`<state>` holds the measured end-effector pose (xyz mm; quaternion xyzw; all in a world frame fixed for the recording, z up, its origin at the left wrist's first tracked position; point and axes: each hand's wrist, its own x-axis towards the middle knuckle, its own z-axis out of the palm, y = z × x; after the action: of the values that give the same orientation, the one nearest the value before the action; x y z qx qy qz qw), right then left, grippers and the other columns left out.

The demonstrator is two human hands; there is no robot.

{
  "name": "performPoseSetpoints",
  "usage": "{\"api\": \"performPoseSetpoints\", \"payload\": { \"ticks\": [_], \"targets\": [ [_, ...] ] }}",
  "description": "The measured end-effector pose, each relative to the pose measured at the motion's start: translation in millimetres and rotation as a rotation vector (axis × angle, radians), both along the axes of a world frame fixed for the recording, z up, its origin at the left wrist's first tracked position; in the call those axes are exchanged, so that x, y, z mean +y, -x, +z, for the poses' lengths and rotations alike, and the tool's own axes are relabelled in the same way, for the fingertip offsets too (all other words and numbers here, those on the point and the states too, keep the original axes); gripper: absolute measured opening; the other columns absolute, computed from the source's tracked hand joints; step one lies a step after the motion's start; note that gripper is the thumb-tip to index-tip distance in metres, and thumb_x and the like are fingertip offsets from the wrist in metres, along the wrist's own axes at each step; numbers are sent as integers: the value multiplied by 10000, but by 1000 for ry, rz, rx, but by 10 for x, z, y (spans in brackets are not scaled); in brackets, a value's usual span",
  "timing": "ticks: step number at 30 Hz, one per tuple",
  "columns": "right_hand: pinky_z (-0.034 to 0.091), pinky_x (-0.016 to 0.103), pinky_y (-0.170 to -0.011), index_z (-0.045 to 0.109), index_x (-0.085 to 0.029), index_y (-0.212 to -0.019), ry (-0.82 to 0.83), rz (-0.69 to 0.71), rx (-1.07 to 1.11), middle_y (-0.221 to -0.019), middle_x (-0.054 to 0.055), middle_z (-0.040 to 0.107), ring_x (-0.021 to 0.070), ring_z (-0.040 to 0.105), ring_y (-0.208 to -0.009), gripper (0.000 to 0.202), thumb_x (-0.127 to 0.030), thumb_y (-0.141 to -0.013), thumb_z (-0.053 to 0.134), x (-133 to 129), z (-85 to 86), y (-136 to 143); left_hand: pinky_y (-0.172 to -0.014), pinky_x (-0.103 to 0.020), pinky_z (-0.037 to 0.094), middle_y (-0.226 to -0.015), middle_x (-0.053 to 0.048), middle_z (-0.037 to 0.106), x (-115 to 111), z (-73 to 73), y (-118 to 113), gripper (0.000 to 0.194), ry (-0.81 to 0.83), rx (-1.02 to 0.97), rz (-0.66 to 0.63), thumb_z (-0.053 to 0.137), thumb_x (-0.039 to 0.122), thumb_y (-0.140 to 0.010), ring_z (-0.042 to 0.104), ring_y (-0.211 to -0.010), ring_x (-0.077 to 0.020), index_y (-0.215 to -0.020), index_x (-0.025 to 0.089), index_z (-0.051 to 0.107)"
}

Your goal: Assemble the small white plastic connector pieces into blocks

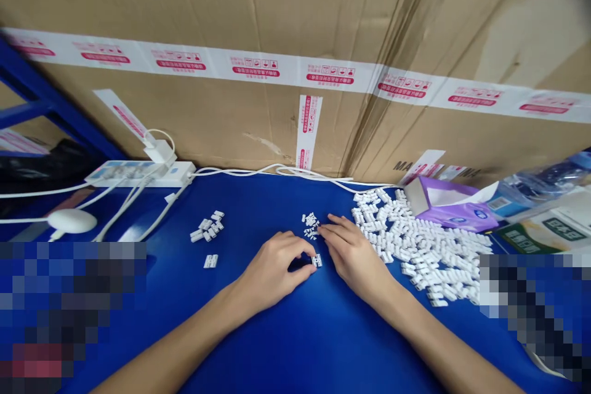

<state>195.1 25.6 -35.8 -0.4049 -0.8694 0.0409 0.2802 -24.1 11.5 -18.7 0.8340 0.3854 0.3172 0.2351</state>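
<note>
My left hand (282, 263) pinches a small white plastic connector (316, 260) between thumb and forefinger, low over the blue table. Just to the right of it, my right hand (351, 252) is palm down with its fingers stretched out and somewhat apart. Its fingertips reach the edge of a little heap of tiny white plastic pieces (311, 221); no piece shows in them, and the thumb is partly hidden. A large pile of white connectors (420, 240) spreads beyond my right hand. Left of my left hand lie a small group of white connectors (207, 226) and another small cluster (211, 261).
A large cardboard box (258, 117) walls off the back of the blue table (295, 345). At the back left sits a power strip (138, 173) with white cables (277, 168). A purple tissue pack (455, 203) and a plastic bottle (549, 178) stand at the right.
</note>
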Motion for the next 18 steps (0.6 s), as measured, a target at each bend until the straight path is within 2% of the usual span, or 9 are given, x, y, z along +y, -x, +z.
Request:
{"api": "performPoseSetpoints", "payload": {
  "ticks": [3,7,11,15,18],
  "targets": [
    [558,544,-940,669,-191,-1292,-13,-34,-43,-1081,123,734,310,637,-1121,408,-48,-952,496,-13,15,-48,-788,-327,447,-853,10,727,-4,-5,11,170,4,-9,0,797,114,-819,641,-788,-178,-923,195,689],
    [550,518,-794,671,-165,-1284,-12,-86,-110,-1002,134,717,301,626,-941,399,-43,-952,488,-52,70,-104,-807,-330,445,-859,15,723,5,-17,24,177,21,-8,-10,791,116,-823,647,-791,-172,-941,200,690],
    [557,480,-817,668,-145,-1268,44,-65,7,-1038,137,670,272,622,-944,386,-40,-974,442,-128,135,-112,-844,-348,437,-868,19,726,12,-11,32,155,18,6,-32,776,143,-843,649,-798,-172,-949,208,684],
    [577,356,-803,646,-192,-1274,182,21,205,-1069,104,611,199,648,-924,373,-70,-1003,422,-197,173,-75,-835,-352,437,-876,18,732,12,-9,37,148,15,22,-42,758,161,-854,647,-803,-178,-966,222,684],
    [576,346,-815,655,-221,-1202,239,63,259,-1062,86,620,192,656,-927,300,-109,-1017,448,-219,183,-39,-840,-360,437,-893,14,741,12,-13,36,151,10,29,-48,756,166,-855,656,-813,-185,-970,226,680]
  ]
}}
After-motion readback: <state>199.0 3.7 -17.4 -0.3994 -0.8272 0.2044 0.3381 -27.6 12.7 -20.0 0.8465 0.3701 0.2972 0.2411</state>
